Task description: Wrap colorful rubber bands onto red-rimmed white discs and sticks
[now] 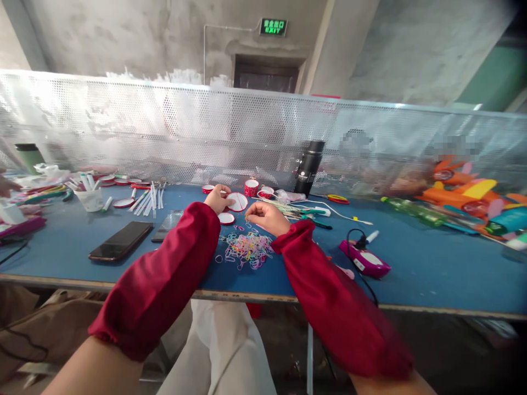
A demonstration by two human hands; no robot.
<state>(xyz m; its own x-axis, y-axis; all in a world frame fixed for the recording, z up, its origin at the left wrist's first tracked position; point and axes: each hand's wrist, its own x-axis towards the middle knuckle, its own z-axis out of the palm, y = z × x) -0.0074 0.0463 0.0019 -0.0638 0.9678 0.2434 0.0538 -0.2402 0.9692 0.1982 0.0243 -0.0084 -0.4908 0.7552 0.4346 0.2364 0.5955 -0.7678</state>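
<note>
My left hand [217, 198] holds a round white disc with a red rim [237, 202] just above the blue table [432, 263]. Close to the disc's right, my right hand [265, 215] has its fingertips pinched together; whether it grips a small band I cannot tell. A heap of small coloured rubber bands [247, 248] lies on the table under and in front of both hands. Another red-rimmed disc [226, 218] rests flat between my wrists. Both forearms wear dark red sleeve covers.
Two dark phones [121, 241] [168, 225] lie to the left. White sticks [145, 200], a cup [90, 199], more discs, a black flask [307, 167], a purple corded device [364, 260] and bright toys [465, 195] surround the spot. A perforated metal screen [164, 126] backs the table.
</note>
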